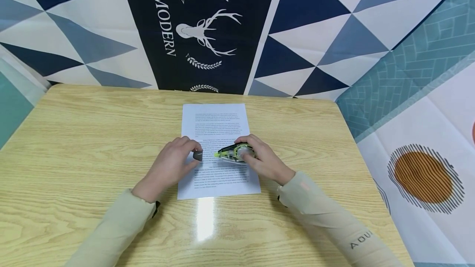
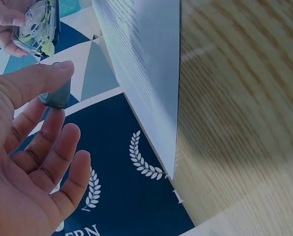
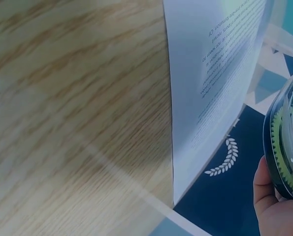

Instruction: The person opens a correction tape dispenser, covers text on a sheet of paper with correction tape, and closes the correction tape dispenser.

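Note:
My right hand (image 1: 265, 159) grips a correction tape dispenser (image 1: 235, 153) with a clear body, black edge and lime green parts. Its lime tip points left, toward my other hand. Between thumb and fingertips, my left hand (image 1: 171, 160) pinches a small dark grey cap (image 1: 198, 155), apart from the dispenser's tip. Both hands are over a printed sheet of paper (image 1: 215, 123) lying on the table. In the left wrist view the cap (image 2: 60, 96) is held by the thumb and index finger, the other fingers loosely bent. The right wrist view shows the dispenser's toothed green wheel (image 3: 279, 147) through the clear shell.
The wooden table (image 1: 92, 135) extends around the sheet on all sides. Behind it hangs a cloth (image 1: 200, 32) with triangles, a deer head and the word MODERN. A patterned cloth (image 1: 423, 176) hangs beyond the right edge.

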A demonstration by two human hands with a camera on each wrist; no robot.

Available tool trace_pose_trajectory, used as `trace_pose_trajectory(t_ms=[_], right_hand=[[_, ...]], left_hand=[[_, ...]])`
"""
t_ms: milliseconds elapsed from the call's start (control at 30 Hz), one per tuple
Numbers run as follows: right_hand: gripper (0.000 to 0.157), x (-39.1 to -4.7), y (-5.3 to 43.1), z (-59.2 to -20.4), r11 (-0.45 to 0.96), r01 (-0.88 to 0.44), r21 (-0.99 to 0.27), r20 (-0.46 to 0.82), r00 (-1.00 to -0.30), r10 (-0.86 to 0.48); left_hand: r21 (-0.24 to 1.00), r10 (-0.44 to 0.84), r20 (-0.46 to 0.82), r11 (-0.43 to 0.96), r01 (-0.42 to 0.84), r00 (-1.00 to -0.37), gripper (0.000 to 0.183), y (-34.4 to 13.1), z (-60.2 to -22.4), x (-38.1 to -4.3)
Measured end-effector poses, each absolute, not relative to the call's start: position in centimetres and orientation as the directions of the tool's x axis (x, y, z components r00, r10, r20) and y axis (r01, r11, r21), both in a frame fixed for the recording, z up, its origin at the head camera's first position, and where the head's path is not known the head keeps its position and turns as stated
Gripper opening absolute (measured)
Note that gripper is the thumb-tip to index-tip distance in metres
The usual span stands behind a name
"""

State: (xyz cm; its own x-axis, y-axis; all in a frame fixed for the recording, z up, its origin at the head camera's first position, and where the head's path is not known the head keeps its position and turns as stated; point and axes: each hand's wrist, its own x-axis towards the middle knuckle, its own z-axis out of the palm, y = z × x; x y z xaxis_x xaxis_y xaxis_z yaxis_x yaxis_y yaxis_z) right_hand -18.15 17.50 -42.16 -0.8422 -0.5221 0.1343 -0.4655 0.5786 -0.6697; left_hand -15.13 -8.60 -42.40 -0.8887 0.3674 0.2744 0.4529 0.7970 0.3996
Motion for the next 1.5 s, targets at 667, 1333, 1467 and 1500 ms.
trace_pose_trajectory(t_ms=[667,1333,1467,1500], right_hand=[[0.035,-18.2,17.2,-42.3,0.554,-0.477,-0.683,0.147,-0.832,-0.535],[0.034,-17.9,16.7,-42.2,0.548,-0.472,-0.690,0.149,-0.835,-0.530],[0.034,-18.0,16.7,-42.3,0.540,-0.472,-0.697,0.152,-0.833,-0.532],[0.034,-18.0,16.7,-42.2,0.539,-0.473,-0.697,0.153,-0.833,-0.532]], left_hand=[[0.390,0.378,0.300,0.789,0.474,-0.876,0.028,-7.7,-42.6,-15.2],[0.388,0.388,0.323,0.777,0.495,-0.863,0.027,-7.2,-42.8,-15.1],[0.389,0.388,0.319,0.778,0.493,-0.865,0.026,-7.1,-42.8,-15.0],[0.388,0.389,0.320,0.778,0.494,-0.864,0.026,-7.1,-42.8,-15.0]])
